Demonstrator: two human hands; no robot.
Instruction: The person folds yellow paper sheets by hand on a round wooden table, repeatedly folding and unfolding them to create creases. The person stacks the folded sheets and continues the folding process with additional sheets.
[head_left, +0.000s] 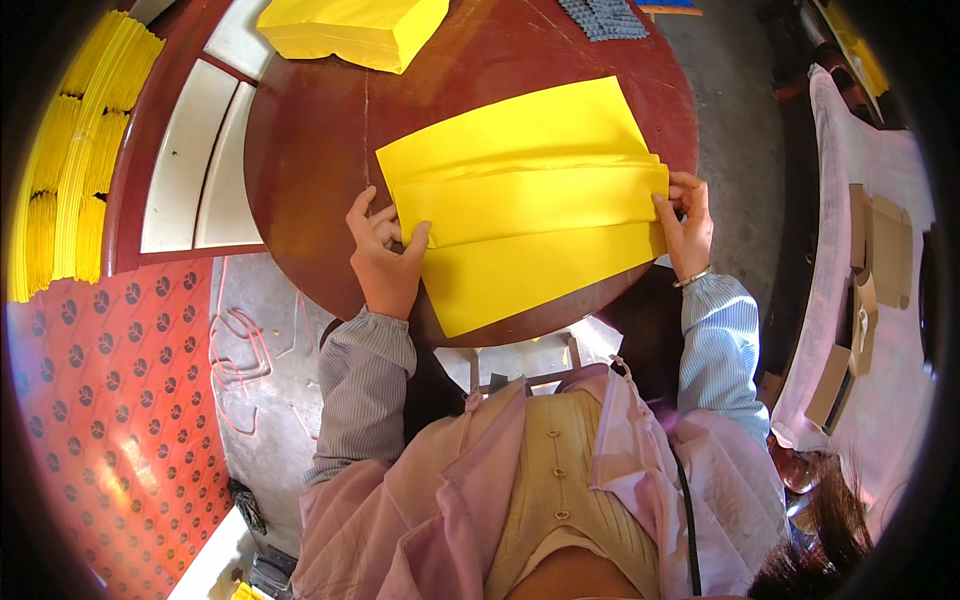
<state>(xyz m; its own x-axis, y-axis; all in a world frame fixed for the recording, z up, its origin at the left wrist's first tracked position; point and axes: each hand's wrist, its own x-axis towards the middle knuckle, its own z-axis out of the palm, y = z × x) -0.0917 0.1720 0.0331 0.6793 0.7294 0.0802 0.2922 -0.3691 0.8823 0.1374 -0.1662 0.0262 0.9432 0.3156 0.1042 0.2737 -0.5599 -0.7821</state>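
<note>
A wide yellow sheet of paper [540, 205] lies over the near part of a round dark red table [310, 190], creased across its middle in a raised, overlapping band. My left hand [388, 262] grips its left edge, thumb on top and some fingers tucked at the side. At the opposite edge my right hand [690, 228] pinches the end of the folded band between thumb and fingers. Whether the paper is one layer or several, I cannot tell.
A thick yellow paper stack [355, 28] sits at the table's far left, with a grey textured piece [603, 18] at the far right. Bundled yellow paper [75, 150] stands at the left. Open cardboard boxes [862, 300] rest on a pale-covered surface at the right.
</note>
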